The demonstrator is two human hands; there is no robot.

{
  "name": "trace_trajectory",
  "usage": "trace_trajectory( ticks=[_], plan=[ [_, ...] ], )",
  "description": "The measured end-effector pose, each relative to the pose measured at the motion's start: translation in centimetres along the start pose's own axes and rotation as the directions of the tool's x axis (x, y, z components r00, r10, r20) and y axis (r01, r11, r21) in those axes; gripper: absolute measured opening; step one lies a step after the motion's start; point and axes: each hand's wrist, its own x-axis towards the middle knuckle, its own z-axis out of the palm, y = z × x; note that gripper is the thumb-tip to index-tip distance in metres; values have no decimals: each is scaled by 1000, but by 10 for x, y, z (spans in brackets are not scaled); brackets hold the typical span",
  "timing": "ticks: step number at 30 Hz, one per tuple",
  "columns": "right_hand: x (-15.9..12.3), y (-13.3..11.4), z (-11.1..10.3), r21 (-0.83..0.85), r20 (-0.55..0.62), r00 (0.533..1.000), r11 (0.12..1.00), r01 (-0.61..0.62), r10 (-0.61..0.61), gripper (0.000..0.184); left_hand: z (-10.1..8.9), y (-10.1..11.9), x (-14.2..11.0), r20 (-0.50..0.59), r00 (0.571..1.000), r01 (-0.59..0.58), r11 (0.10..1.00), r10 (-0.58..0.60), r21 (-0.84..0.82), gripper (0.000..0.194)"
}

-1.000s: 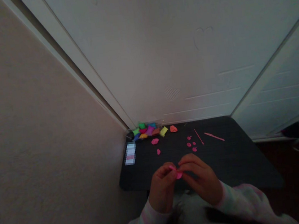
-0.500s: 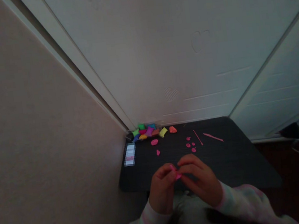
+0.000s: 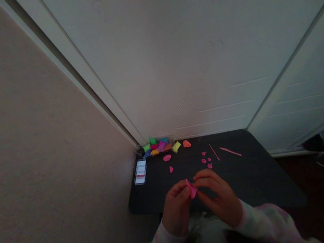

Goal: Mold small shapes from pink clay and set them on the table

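Both my hands meet over the near edge of a small black table (image 3: 254,177). My left hand (image 3: 177,208) and my right hand (image 3: 220,199) pinch one small flat piece of pink clay (image 3: 192,188) between their fingertips, fingers curled. Further back on the table lie several small pink clay bits (image 3: 206,160), a pink lump (image 3: 167,158) and a smaller pink bit (image 3: 171,169).
A pile of small coloured clay packets (image 3: 159,146) sits at the table's back left corner, with an orange lump (image 3: 186,143) beside it. Two thin pink tools (image 3: 230,151) lie at the back right. A beige wall stands left, white doors behind, dark floor right.
The pink clay piece has been turned up between my fingertips and now stands more upright. My hands stay in about the same place; the view has shifted slightly.
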Motion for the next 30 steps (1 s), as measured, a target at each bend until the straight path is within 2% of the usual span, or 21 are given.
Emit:
trace_trajectory(
  ticks=[4, 14, 23, 30],
  plan=[
    [4, 1, -3, -26, 16, 999, 999, 31, -31, 15, 0, 0, 3, -17, 1000, 20, 1000, -20, -14, 15],
    [6, 5, -3, -8, 13, 999, 999, -46, 46, 14, 1, 2, 13, 45, 998, 49, 998, -51, 43, 12],
    [16, 10, 4, -102, -24, 1000, 995, -1, -1, 13, -3, 8, 26, -1, 995, 97, 995, -97, -3, 14],
    [29, 14, 13, -4, -73, 978, 981, -195, 195, 12, 0, 27, 41, 56, 987, 155, 988, -153, -26, 16]
  ],
)
